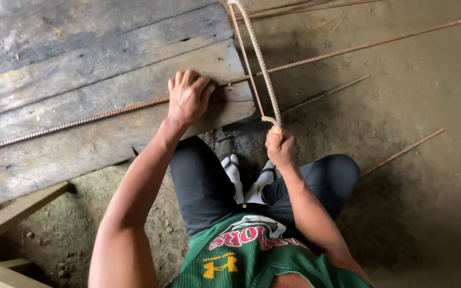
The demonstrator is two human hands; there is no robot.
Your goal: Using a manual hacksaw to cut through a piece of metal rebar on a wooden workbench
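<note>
The right hand (280, 146), just off the bench (54, 64) corner, is closed around the lower end of a bent rebar (260, 58) that rises away from it. The left hand (188, 97) lies open and flat on the bench edge, pressing a long rusty rod (81, 121) that runs across the bench and out beyond it.

Rebar rods: one across the counter (54, 64), one bent rod (260, 58), about four loose on the floor (top ones partly cut off). Hands: two.
</note>
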